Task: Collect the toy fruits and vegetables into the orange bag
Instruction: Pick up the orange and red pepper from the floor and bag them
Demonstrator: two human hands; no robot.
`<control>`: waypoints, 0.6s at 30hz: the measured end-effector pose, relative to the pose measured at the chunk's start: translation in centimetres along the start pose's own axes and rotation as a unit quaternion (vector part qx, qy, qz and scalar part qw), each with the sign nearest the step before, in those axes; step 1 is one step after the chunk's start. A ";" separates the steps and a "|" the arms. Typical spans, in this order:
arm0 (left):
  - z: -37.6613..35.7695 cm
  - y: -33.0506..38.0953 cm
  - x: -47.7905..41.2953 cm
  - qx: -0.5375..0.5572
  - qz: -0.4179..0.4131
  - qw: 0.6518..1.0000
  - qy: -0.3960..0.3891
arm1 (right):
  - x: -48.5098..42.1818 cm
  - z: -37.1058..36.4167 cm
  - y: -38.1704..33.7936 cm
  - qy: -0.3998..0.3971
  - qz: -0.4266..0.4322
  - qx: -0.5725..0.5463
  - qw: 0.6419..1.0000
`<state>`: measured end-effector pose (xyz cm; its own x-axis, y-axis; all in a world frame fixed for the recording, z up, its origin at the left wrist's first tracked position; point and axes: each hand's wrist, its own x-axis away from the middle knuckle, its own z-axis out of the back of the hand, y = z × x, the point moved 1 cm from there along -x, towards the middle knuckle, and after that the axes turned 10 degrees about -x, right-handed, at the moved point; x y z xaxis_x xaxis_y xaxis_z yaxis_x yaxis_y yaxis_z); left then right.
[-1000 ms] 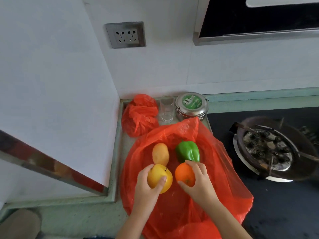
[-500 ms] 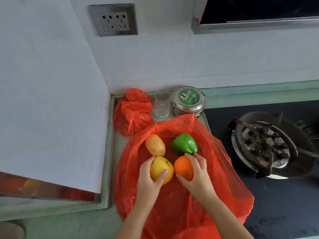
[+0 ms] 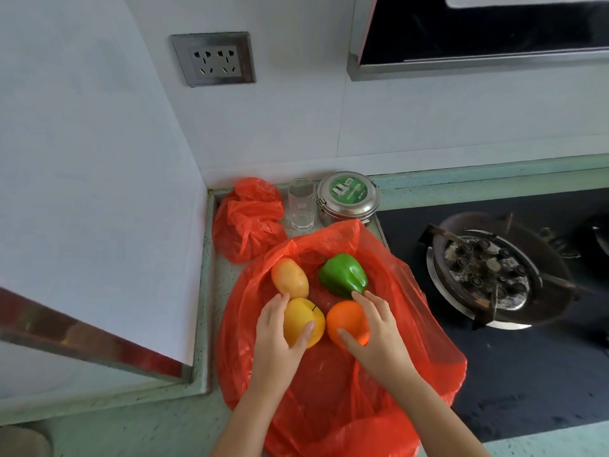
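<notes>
An orange plastic bag (image 3: 418, 328) lies spread flat on the counter in front of me. On top of it rest a green toy pepper (image 3: 342, 273), a yellow-orange toy mango (image 3: 290, 278), a yellow toy apple (image 3: 301, 319) and a toy orange (image 3: 346, 319). My left hand (image 3: 276, 338) wraps the yellow apple from the left side. My right hand (image 3: 379, 328) cups the orange from the right, its fingertips touching the pepper.
A tied orange bag (image 3: 248, 219), a clear glass (image 3: 300, 204) and a round steel tin (image 3: 347, 197) stand at the back by the wall. A gas burner (image 3: 487, 272) on a black hob is at right. A white wall corner juts in at left.
Both hands stay on the same two fruits with barely any shift. The view moved: it dipped, then tilted back up.
</notes>
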<state>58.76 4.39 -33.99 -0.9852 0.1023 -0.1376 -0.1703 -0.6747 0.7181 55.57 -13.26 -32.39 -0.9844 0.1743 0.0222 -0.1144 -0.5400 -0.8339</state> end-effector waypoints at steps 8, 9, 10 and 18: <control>0.9 4.6 2.1 -0.083 -0.192 0.977 0.041 | 4.1 3.5 -1.9 0.063 0.055 0.106 0.991; 1.0 5.4 2.4 -0.092 -0.214 0.972 0.041 | 4.8 4.0 -2.1 0.076 0.057 0.116 0.989; 1.0 6.2 2.7 -0.100 -0.232 0.967 0.039 | 5.6 4.6 -2.4 0.088 0.057 0.126 0.986; -0.5 11.9 5.5 -0.103 -0.331 0.938 -0.015 | 11.9 9.6 -3.6 0.205 0.037 0.199 0.958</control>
<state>51.33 -3.42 -26.54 -0.6656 0.5675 -0.4846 -0.7406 -0.5824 0.3351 43.02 -17.16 -23.88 -0.8661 0.3883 -0.3148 -0.1686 -0.8198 -0.5472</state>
